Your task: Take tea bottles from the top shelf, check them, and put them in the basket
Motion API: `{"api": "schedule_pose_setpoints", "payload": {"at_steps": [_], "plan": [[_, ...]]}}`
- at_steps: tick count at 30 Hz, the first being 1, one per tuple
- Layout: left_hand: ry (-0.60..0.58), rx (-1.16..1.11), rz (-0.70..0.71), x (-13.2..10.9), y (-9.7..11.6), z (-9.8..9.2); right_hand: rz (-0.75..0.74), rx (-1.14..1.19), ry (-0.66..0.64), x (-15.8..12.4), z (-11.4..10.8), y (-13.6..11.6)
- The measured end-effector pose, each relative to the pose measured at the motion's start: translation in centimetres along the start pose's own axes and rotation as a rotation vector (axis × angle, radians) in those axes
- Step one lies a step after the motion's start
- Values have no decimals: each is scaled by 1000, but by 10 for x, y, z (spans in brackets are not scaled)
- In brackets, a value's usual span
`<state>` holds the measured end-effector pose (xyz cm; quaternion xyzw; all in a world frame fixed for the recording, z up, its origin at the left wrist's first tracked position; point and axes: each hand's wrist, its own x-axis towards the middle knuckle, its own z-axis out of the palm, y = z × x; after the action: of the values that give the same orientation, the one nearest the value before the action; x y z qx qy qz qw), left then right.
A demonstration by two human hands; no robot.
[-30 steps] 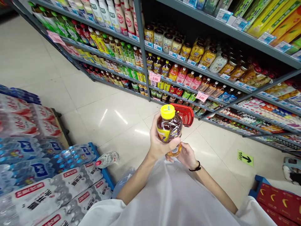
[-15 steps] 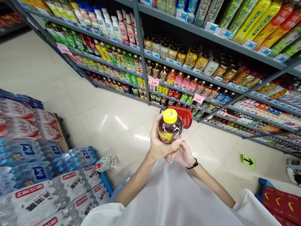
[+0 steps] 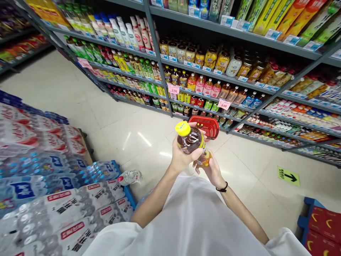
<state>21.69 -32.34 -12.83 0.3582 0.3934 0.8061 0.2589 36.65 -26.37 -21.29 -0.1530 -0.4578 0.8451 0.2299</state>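
A brown tea bottle (image 3: 191, 140) with a yellow cap is held in front of me, its cap tilted to the left. My left hand (image 3: 181, 158) is wrapped round its middle. My right hand (image 3: 210, 169), with a black band on the wrist, cups and grips the bottle's lower end. Just beyond the bottle a red shopping basket (image 3: 206, 126) stands on the floor by the shelves.
Drink shelves (image 3: 213, 71) run along the far side of the aisle. Shrink-wrapped packs of water (image 3: 53, 199) are stacked at the left, with one loose water bottle (image 3: 129, 177) on them. Red cartons (image 3: 323, 227) sit at the lower right. A green arrow sticker (image 3: 288, 175) marks the tiled floor.
The bottle has tipped from upright so its cap leans left. My head has lifted, showing more of the shelves and the aisle. Both hands stay on the bottle.
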Motion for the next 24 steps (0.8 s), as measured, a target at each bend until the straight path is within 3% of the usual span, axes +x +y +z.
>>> {"api": "schedule_pose_setpoints", "payload": {"at_steps": [7,12,17,19,20,24], "plan": [[113,-16,-31,-20,-1,1,-215,-313,186,-23,-9,-3],[140,59,-52,-24,1,8,-595,-614,321,-25,-14,5],[49,40,-73,-23,-5,19,-817,-786,436,-25,-29,11],[3,10,-83,-20,-7,20,-730,-750,388,-25,-35,9],[-14,-6,-96,-18,-7,20,-618,-681,325,-26,-37,7],[-58,-65,-173,-1,-8,15,28,-109,-90,-23,-40,-7]]}}
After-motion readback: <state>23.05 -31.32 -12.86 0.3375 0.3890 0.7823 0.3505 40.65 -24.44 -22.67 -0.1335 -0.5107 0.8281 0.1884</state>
